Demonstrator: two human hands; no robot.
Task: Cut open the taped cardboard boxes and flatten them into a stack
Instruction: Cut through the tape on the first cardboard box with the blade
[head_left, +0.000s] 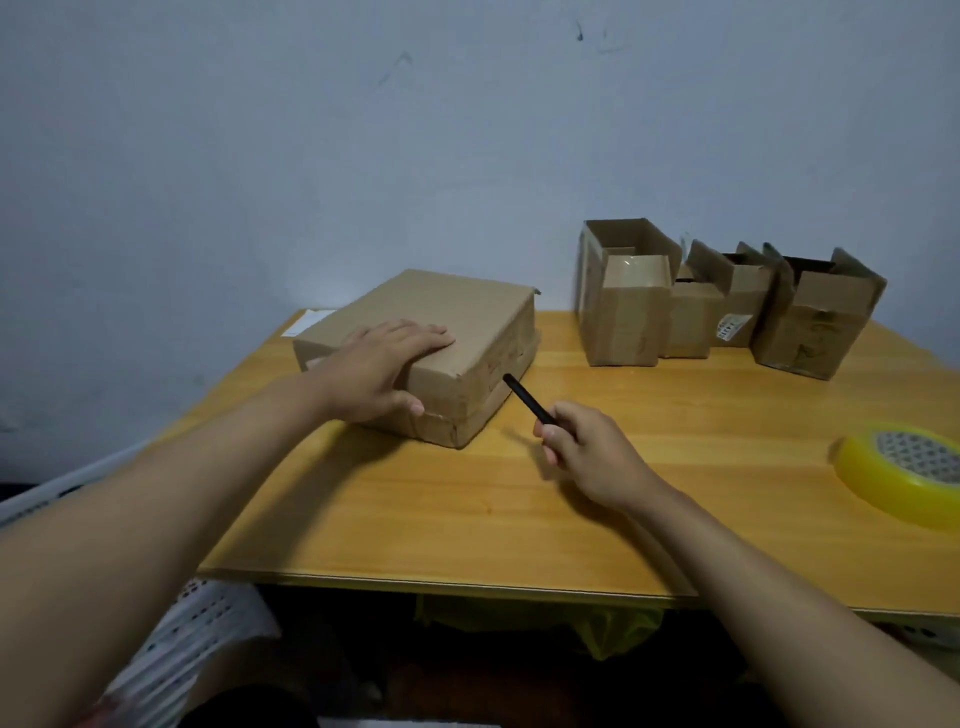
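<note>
Closed box: one flat cardboard box (441, 332) is seen lying closed on the left half of the tabletop (519, 509), one corner turned toward the viewer.
Left hand: the left hand (379, 369) is laid over the near corner of the closed box, fingers straight across the top and thumb pressed against the side; nothing is gripped.
Cutting tool: one thin black tool (527, 397) is pinched in the grip of the right hand (582, 452), fingers curled round its near end; its tip is pointed at the box's lower right side, whether touching cannot be told.
Opened boxes: four smaller boxes are counted in a row at the far right of the tabletop, flaps up: a tall one (626, 306), a low one (691, 322) just beside it, a third (737, 301) behind with a white label, and a fourth (815, 322) at the right end.
Tape: one yellow tape roll (904, 473) is seen lying flat by the right edge, well apart from the boxes.
Paper: one white sheet (306, 319) is seen at the far left corner, behind the closed box.
</note>
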